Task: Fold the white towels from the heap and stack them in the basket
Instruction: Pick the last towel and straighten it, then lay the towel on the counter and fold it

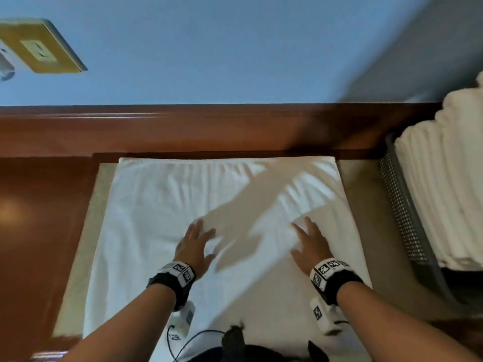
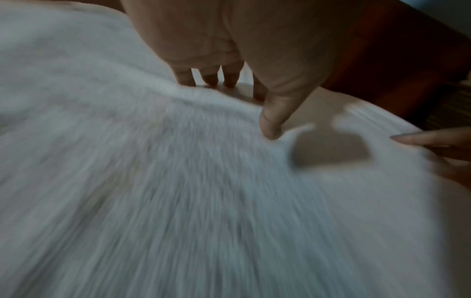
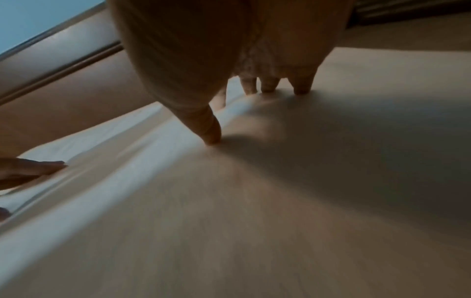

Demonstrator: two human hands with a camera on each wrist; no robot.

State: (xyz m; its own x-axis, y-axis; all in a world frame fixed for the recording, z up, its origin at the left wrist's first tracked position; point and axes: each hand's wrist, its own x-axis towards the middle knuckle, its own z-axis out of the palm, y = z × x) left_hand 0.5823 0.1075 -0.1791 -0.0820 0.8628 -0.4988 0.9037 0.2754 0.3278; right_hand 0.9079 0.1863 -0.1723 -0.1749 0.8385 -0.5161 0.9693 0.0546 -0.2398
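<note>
Lying flat on a pale mat (image 1: 358,205) atop a reddish-brown wooden table (image 1: 39,218), a white terry-cloth towel (image 1: 162,205) spans the middle of the head view, its far edge near the table's raised wooden back ledge (image 1: 183,126). Left hand (image 1: 194,244) and right hand (image 1: 309,242) rest palm-down on the towel's middle, side by side yet apart, fingers spread and straight. Left wrist view: fingertips (image 2: 187,80) and thumb touch the cloth. Right wrist view: fingertips (image 3: 302,88) likewise press the cloth. At far right, a grey perforated basket (image 1: 400,205) holds a stack of folded white towels (image 1: 444,178). Blue wall (image 1: 235,48) behind.
</note>
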